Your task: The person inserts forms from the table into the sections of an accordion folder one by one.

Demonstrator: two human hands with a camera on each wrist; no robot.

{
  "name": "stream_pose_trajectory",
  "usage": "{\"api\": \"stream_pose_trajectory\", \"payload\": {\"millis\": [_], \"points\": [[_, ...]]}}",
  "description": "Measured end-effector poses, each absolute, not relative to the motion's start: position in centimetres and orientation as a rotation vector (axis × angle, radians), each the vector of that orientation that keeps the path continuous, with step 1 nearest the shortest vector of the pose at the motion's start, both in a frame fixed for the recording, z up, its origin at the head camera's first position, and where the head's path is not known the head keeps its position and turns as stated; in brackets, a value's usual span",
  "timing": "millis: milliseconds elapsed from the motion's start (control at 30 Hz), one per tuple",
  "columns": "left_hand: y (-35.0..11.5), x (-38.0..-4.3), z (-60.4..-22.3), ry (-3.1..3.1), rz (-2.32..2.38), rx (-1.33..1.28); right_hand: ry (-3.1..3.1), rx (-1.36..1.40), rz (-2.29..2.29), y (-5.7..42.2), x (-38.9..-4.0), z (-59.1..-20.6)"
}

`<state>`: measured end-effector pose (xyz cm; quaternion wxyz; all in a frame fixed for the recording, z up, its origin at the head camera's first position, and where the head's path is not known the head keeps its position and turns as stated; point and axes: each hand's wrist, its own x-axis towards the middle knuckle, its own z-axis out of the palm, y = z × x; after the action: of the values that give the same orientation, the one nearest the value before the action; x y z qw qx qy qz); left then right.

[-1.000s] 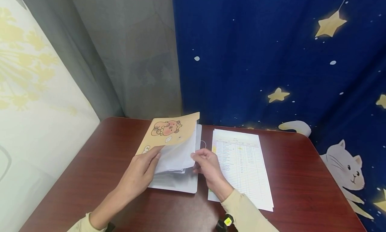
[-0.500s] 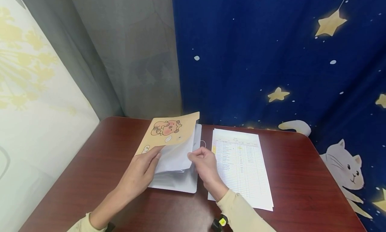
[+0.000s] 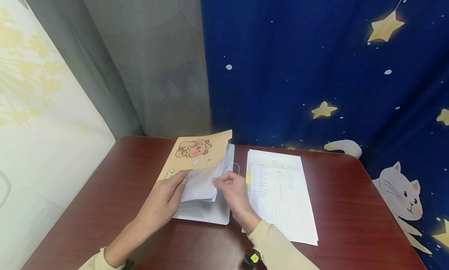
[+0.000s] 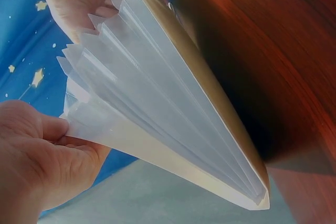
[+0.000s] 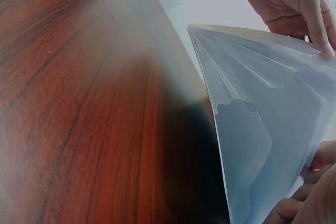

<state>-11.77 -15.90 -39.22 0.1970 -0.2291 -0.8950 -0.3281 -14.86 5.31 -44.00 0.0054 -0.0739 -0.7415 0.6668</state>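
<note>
"Tan cover [image 3: 189,163], cartoon animal [image 3: 195,149] printed sideways on it: what are you holding?"

"An expanding folder [image 4: 163,103], resting on the red-brown tabletop [image 3: 343,196], left of the printed sheets [image 3: 280,207]. Its cover tilts up, and clear pockets [image 4: 142,82] fan out beneath it, whitish from above, blue-grey in the right wrist view, their outer edges stepped like a staircase."

"And your grip?"

"My left hand [image 3: 161,198] grasps the raised cover by its near edge. My right hand [image 3: 236,194], fingers curled, pinches the pockets at their right-hand edges."

"How many layers are caught there?"

"I cannot tell. Those fingertips slip behind the plastic in the left wrist view, and the frame cuts the same hand off in the right wrist view."

"What else is hard to make out?"

"Lettering [image 3: 170,173] on the cover runs under my left hand, leaving a fragment. The pale back panel [image 3: 219,215] shows only along its right and near sides. Whether paper sits between the pockets is unclear, as is how the thin loop [image 3: 239,168] at the folder's right is fastened. Print on the sheets is too small to read, and my right sleeve [image 3: 277,244] overlaps their near left corner."
</note>
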Motion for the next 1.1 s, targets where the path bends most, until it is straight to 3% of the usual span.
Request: {"api": "stream_pose_trajectory", "payload": {"millis": [1100], "points": [[-16.0,-11.7,-39.2,-2.502,-0.942,-0.647,-2.396,-0.115,2.025,6.1,-13.9,-43.8]]}}
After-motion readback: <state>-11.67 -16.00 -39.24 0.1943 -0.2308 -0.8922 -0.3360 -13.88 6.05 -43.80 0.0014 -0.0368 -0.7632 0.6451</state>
